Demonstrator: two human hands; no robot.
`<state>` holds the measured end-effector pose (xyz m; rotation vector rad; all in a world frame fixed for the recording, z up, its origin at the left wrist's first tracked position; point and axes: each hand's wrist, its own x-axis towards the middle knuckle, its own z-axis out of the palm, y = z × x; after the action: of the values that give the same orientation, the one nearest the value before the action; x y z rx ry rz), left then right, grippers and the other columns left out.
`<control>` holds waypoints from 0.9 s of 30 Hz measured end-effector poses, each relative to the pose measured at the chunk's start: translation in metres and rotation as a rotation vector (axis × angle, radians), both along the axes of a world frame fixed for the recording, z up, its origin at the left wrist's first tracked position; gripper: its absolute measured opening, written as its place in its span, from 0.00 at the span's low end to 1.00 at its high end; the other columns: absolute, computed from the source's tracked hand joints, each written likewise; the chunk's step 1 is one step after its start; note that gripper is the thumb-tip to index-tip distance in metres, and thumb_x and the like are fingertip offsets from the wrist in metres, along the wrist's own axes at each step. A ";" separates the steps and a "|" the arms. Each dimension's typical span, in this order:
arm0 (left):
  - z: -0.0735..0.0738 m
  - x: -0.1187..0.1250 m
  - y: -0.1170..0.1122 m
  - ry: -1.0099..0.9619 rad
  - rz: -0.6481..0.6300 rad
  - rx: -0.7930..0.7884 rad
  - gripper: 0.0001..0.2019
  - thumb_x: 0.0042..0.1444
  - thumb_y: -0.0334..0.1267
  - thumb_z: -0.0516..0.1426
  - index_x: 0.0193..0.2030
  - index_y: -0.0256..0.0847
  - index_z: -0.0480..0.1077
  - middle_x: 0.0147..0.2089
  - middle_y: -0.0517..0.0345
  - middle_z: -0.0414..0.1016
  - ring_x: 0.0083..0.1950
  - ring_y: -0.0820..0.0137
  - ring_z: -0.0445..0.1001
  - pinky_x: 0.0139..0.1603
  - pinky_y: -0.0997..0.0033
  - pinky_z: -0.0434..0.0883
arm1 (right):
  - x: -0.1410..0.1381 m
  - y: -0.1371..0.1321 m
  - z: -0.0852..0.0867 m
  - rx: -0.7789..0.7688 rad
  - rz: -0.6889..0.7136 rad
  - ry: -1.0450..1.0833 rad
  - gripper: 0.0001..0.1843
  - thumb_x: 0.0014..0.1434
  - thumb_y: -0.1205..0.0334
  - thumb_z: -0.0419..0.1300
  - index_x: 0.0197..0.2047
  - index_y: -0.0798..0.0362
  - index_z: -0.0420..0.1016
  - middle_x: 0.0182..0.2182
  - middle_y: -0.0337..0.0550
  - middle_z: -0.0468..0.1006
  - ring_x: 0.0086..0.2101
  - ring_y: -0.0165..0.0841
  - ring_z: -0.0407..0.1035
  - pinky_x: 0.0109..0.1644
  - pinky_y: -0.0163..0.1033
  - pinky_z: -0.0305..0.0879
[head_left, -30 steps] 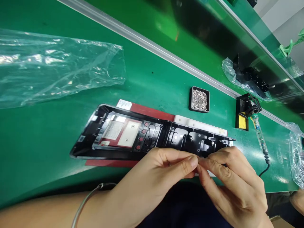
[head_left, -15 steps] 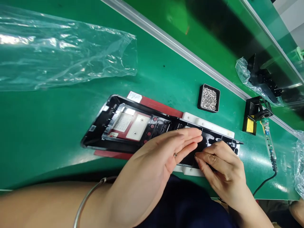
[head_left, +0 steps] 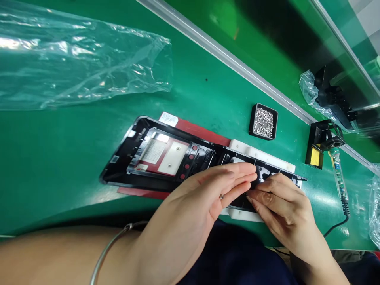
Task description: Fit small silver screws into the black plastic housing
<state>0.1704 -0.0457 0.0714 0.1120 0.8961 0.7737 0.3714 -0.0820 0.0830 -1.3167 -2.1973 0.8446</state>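
Note:
A long black plastic housing (head_left: pixel 154 154) lies on a red and white fixture (head_left: pixel 261 155) on the green bench. My left hand (head_left: pixel 204 198) rests over the housing's right half, fingers stretched out flat and together; a small metal piece shows between two of them. My right hand (head_left: pixel 279 202) sits just right of it with fingers curled down onto the housing's right end. What its fingertips press or pinch is hidden. A thin metal bangle (head_left: pixel 109 249) circles my left wrist.
A small black tray of silver screws (head_left: pixel 263 122) stands behind the housing. A soldering iron stand (head_left: pixel 320 142) and a corded tool (head_left: pixel 340 182) lie at the right. A large clear plastic bag (head_left: pixel 80 63) covers the upper left. A metal rail (head_left: pixel 237 69) runs diagonally behind.
One second ago both hands pinched something together at the housing's near edge. Since then my left hand has opened flat over the housing and my right hand has pressed down at its right end.

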 end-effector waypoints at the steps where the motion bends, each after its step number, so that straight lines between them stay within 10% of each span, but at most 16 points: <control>1: 0.000 0.000 0.000 -0.002 0.000 -0.002 0.13 0.48 0.44 0.72 0.39 0.42 0.86 0.52 0.50 0.85 0.58 0.56 0.82 0.58 0.74 0.81 | 0.001 0.001 0.000 0.005 0.008 0.007 0.11 0.76 0.80 0.59 0.51 0.57 0.79 0.43 0.43 0.76 0.40 0.37 0.65 0.42 0.43 0.66; 14: -0.003 0.002 -0.002 -0.079 -0.080 -0.029 0.14 0.51 0.47 0.73 0.42 0.45 0.86 0.55 0.55 0.84 0.64 0.59 0.78 0.61 0.76 0.79 | 0.001 -0.013 0.014 0.230 -0.051 -0.032 0.13 0.70 0.86 0.62 0.52 0.64 0.78 0.44 0.48 0.77 0.40 0.37 0.70 0.40 0.42 0.67; 27: -0.012 -0.003 -0.011 -0.283 -0.219 0.108 0.16 0.65 0.49 0.64 0.55 0.48 0.82 0.60 0.55 0.81 0.68 0.59 0.73 0.71 0.65 0.71 | -0.028 -0.007 0.005 0.105 0.016 0.082 0.09 0.77 0.79 0.59 0.54 0.70 0.79 0.47 0.53 0.76 0.49 0.38 0.72 0.55 0.41 0.72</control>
<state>0.1677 -0.0571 0.0593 0.1875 0.5632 0.6144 0.3434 -0.0891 0.0882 -1.1952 -2.1608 0.7648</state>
